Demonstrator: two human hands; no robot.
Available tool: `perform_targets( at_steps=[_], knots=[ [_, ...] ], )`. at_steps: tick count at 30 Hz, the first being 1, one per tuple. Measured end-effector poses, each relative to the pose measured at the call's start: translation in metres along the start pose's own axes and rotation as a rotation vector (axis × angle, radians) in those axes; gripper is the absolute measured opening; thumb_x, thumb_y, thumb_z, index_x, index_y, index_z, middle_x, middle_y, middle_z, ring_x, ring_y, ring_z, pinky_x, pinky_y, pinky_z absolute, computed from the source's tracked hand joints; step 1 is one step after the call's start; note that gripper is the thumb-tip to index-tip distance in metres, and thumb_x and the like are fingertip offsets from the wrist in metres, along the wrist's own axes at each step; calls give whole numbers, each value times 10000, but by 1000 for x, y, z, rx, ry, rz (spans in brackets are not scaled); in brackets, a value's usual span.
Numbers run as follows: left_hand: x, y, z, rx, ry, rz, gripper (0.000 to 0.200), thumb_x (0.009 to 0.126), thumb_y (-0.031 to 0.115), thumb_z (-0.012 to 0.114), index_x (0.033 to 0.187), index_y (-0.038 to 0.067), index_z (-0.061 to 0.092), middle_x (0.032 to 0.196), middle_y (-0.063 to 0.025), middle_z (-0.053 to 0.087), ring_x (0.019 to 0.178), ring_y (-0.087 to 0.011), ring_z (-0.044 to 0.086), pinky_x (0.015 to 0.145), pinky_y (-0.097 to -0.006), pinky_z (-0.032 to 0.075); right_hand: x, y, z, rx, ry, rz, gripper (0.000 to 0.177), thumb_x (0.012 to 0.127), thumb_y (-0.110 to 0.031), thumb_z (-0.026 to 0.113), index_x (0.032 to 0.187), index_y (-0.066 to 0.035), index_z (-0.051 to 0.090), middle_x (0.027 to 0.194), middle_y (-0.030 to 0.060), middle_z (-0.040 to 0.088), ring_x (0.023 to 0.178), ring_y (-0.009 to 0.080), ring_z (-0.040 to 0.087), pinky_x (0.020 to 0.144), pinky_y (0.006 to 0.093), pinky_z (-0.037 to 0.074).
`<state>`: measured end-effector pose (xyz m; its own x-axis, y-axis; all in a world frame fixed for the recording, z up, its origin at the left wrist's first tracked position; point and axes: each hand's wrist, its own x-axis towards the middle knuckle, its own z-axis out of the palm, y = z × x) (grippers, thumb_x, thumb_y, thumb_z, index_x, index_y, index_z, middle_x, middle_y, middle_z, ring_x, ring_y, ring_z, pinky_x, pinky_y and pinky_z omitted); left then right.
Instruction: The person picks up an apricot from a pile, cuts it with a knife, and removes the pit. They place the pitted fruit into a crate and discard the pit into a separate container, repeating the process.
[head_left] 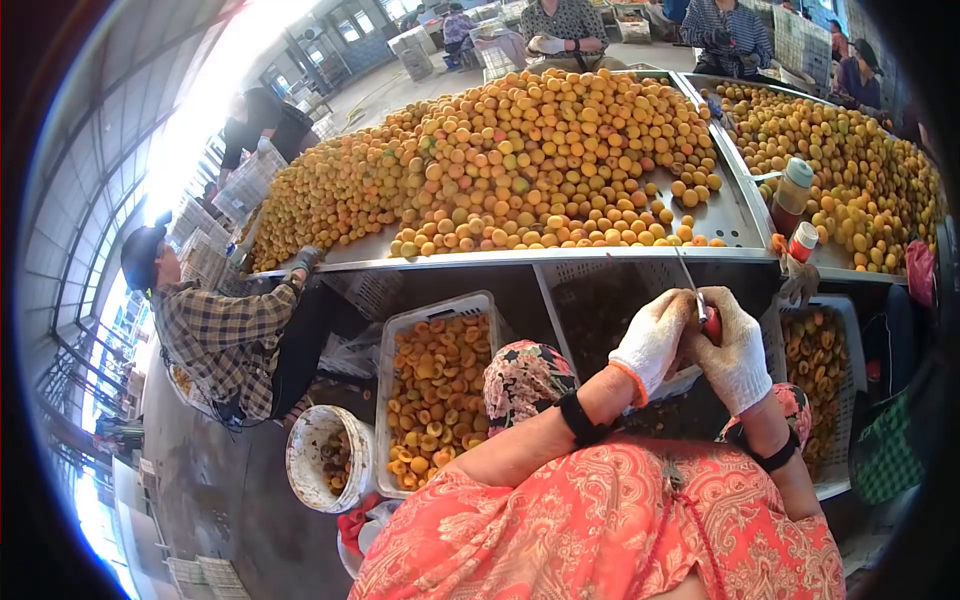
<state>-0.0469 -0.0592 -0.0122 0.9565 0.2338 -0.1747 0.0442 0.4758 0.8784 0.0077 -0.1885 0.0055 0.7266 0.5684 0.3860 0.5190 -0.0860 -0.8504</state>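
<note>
My right hand (737, 350), in a white knit glove, is closed round the red handle of a knife (711, 325). Its thin blade points up toward the metal table edge. My left hand (650, 345), gloved too, has its fingers curled in against the right hand; whatever it holds is hidden. Both hands are over my lap, just in front of a metal sorting table (500, 258) heaped with whole apricots (540, 150). Below and left of my hands stands a white crate (383, 400) of halved apricots (435, 390).
A bucket (365, 465) with dark scraps stands left of the crate. Another crate (850, 350) of halves is at my right. Two bottles (790, 195) and a glove (797, 280) are by the table divider. A person in a checked shirt (225, 335) sits at left; others work behind.
</note>
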Motion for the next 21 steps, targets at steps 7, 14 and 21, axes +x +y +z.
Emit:
perform_targets(
  at_steps=[7, 14, 21],
  knots=[
    [-2, 0, -2, 118, -37, 88, 241, 1030, 303, 467, 1106, 112, 593, 681, 32, 518, 438, -55, 380, 373, -212, 259, 2, -5, 0, -46, -19, -25, 298, 802, -55, 663, 1087, -28, 581, 802, 148, 620, 710, 242, 632, 685, 331, 518],
    [4, -14, -4, 39, -67, -15, 230, 1010, 213, 473, 1110, 55, 608, 845, -16, 598, 694, -84, 519, 611, -238, 418, -4, -2, 2, -128, -4, -46, 284, 794, -22, 609, 1075, -32, 569, 801, 205, 620, 750, 367, 660, 675, 392, 520],
    [5, -17, -11, 87, -112, 80, 221, 1004, 132, 484, 1155, 31, 611, 1002, -45, 636, 881, -108, 593, 768, -240, 493, -4, 2, -7, -186, -75, -88, 344, 767, -39, 602, 1104, -42, 535, 864, 253, 627, 835, 451, 640, 698, 461, 517]
  ],
)
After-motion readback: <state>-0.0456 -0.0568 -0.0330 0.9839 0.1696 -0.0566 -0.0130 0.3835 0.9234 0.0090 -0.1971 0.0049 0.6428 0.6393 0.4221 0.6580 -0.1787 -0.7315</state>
